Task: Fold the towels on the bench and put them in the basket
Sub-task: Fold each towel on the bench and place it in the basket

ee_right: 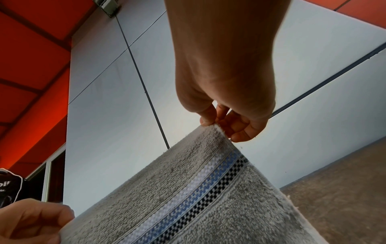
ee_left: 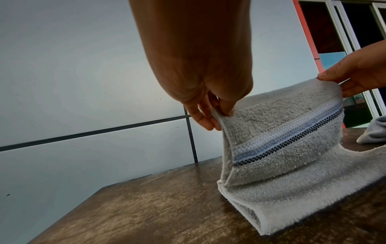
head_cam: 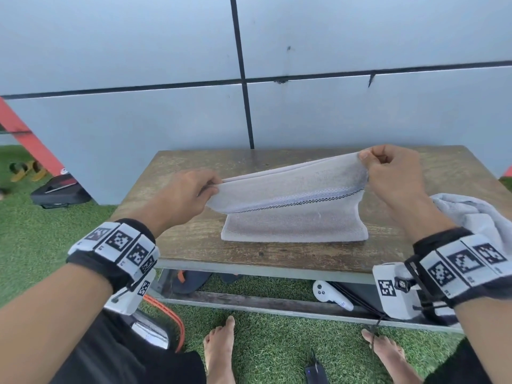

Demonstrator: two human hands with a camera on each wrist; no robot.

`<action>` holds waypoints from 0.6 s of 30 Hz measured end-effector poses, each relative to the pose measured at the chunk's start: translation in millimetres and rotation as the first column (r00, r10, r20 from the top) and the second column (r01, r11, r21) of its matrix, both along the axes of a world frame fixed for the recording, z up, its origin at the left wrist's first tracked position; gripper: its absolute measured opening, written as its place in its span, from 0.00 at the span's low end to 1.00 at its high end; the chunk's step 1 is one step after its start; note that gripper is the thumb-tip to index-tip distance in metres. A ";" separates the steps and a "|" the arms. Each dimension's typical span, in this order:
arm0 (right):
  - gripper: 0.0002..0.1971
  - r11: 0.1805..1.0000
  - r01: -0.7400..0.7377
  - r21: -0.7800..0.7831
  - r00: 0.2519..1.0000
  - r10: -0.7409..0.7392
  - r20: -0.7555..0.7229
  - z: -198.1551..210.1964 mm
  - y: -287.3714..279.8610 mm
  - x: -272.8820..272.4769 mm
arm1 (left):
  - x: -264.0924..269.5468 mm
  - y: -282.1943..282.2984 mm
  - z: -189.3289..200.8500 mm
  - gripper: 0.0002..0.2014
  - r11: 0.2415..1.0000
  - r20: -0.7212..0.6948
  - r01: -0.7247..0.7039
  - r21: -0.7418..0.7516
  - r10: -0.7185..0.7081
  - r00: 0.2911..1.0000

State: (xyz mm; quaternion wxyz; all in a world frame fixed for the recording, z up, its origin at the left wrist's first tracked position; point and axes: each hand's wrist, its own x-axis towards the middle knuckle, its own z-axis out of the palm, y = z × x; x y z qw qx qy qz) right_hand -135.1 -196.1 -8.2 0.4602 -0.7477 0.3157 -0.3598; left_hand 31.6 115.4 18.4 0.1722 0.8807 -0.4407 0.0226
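Observation:
A grey towel (head_cam: pixel 293 217) with a white, blue and black checked stripe lies partly on the wooden bench (head_cam: pixel 194 245). Its near part rests flat; its far end is lifted off the wood. My left hand (head_cam: pixel 210 187) pinches the raised left corner, seen close up in the left wrist view as the towel (ee_left: pixel 282 148) held by the left hand (ee_left: pixel 219 113). My right hand (head_cam: pixel 365 159) pinches the raised right corner, higher up; the right wrist view shows the right hand (ee_right: pixel 213 123) at the tip of the towel (ee_right: pixel 208 189). No basket is in view.
A second, crumpled pale towel (head_cam: pixel 476 217) lies at the bench's right edge. A grey panelled wall (head_cam: pixel 332 106) stands right behind the bench. Under the bench lie a white controller (head_cam: pixel 329 295) and dark items; artificial grass (head_cam: pixel 41 231) and my bare feet (head_cam: pixel 219 347) are below.

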 end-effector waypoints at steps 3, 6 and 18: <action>0.04 0.999 -0.010 -0.050 0.999 0.008 -0.041 0.1 1.4 -6.5 | 2.6 -0.4 4.6 0.05 1.000 -0.039 -0.013 -0.008 0.013 0.999; 0.04 0.997 -0.046 -0.067 0.995 0.039 -0.093 7.6 -2.2 -11.9 | 17.8 -0.9 17.2 0.05 0.997 -0.094 -0.040 -0.071 0.033 0.995; 0.04 0.996 -0.048 -0.081 0.997 0.052 0.049 147.8 -56.9 52.2 | 70.6 -61.3 137.2 0.05 0.954 0.018 -0.120 -0.276 0.130 0.991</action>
